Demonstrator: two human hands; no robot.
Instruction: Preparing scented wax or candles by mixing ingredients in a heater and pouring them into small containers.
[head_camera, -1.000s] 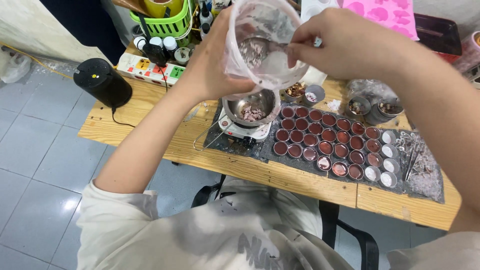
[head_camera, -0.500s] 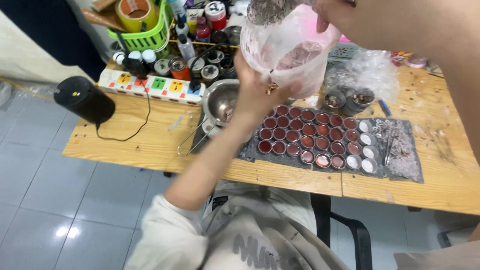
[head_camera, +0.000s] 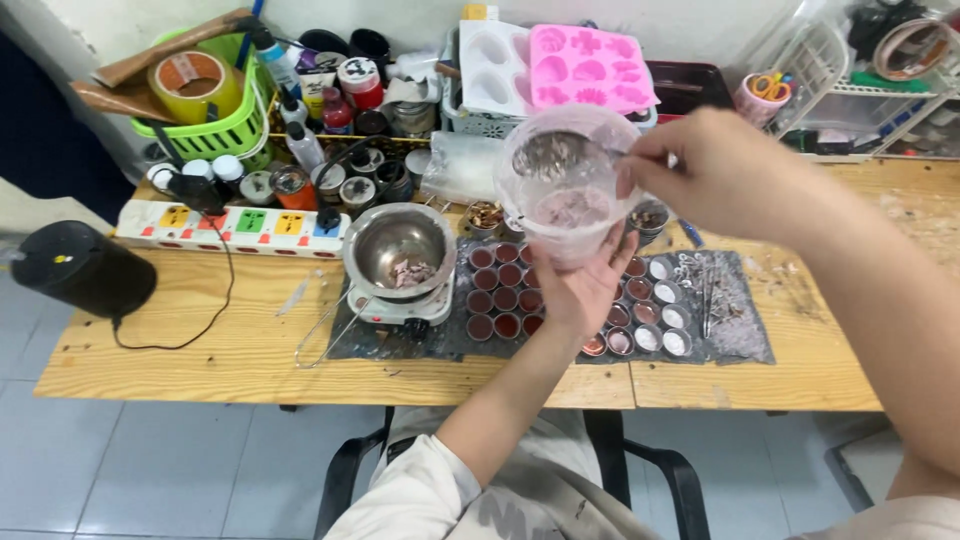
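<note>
On the left of the table (head_camera: 200, 340), a black cylinder (head_camera: 82, 270) and a power strip (head_camera: 230, 225) lie apart from the work, with a green basket (head_camera: 215, 125) behind holding a tape roll.

Left of centre, a metal pot (head_camera: 400, 250) sits on a small white hot plate (head_camera: 395, 305), some pinkish lumps in its bottom; judged, it stands there for heating.

The left hand (head_camera: 585, 290) cups a clear plastic cup (head_camera: 568, 185) from below, its grip closed around the base, holding it raised above rows of small round tins (head_camera: 500, 285), most of them filled dark red. The cup's long axis runs roughly upright, mouth tilted toward the camera, likely so its contents are reachable.

The right hand (head_camera: 720, 175) pinches the handle of a spoon (head_camera: 560, 152), grip closed on it; the bowl lies inside the cup's mouth, handle pointing right.

At the far edge, a pink mould (head_camera: 590, 68) leans beside a white one.
</note>
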